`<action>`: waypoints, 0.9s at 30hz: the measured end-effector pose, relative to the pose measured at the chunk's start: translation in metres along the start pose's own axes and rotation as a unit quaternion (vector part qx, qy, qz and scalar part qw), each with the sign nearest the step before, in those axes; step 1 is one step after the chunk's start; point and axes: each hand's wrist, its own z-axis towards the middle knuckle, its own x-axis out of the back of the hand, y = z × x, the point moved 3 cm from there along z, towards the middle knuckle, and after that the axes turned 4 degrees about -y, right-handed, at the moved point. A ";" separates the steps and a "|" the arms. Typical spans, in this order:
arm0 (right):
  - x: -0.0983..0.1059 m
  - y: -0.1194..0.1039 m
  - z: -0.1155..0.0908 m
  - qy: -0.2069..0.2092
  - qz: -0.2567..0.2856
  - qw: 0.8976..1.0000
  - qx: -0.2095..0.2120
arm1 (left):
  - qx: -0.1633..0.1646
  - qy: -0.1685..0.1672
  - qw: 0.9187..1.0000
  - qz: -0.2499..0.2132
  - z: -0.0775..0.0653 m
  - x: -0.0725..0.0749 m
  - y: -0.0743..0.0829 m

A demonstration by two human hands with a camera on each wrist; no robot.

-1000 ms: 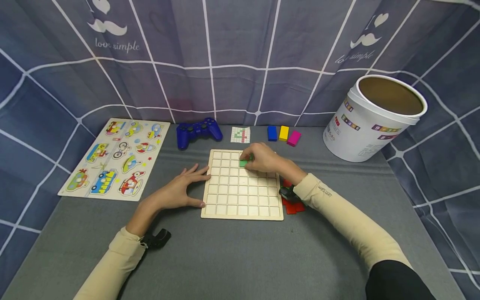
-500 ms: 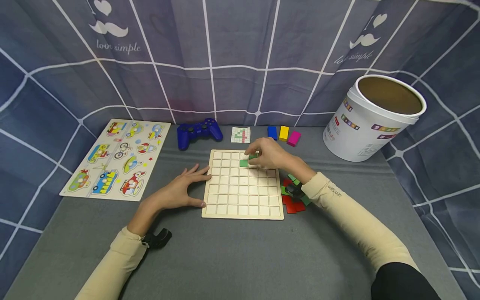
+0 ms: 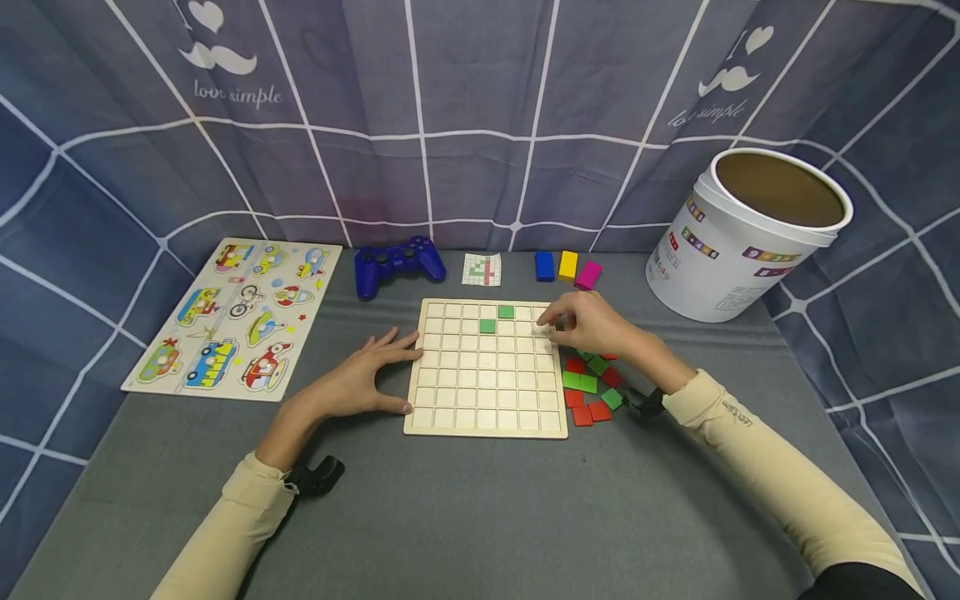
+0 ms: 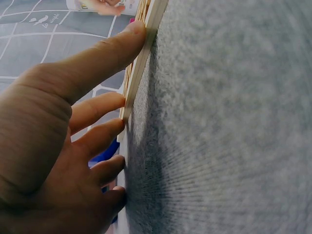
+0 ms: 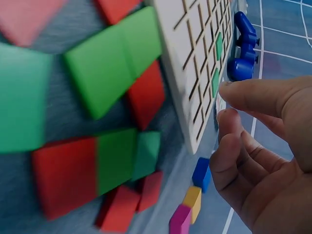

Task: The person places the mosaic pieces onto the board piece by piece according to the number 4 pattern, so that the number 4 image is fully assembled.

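A pale wooden grid board [image 3: 480,392] lies on the grey table. Two green square tiles sit in its upper cells, one tile [image 3: 506,312] in the top row and the other tile [image 3: 487,327] a row lower, to the left. My left hand [image 3: 352,383] has its thumb and fingertips against the board's left edge, fingers spread. Over the upper right corner of the board is my right hand [image 3: 588,323], fingers bent, nothing seen between them. Below it, beside the board, loose green tiles [image 5: 109,61] and red tiles [image 5: 66,178] lie scattered.
Behind the board are a blue game controller [image 3: 399,265], a small pattern card [image 3: 481,270], and blue [image 3: 544,267], yellow [image 3: 567,266] and pink blocks [image 3: 588,276]. A picture puzzle board [image 3: 240,312] lies left; a white bucket [image 3: 720,258] stands right.
My right hand has let go of the green tile, left it on the board, and moved right toward the loose tiles. The left hand has stayed at the board's edge.
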 end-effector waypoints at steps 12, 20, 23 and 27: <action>0.004 0.018 -0.059 0.030 -0.022 0.999 -0.032 | 0.000 0.002 1.000 -0.004 0.000 0.000 -0.002; 0.000 0.022 -0.076 0.050 -0.042 0.997 -0.048 | -0.005 0.007 1.000 0.001 -0.001 0.002 -0.002; -0.001 0.023 -0.080 0.058 -0.052 0.995 -0.056 | -0.007 0.006 1.000 0.000 0.000 0.001 -0.002; -0.005 0.026 -0.084 0.058 -0.060 0.993 -0.081 | -0.007 0.003 1.000 0.001 0.001 0.001 -0.001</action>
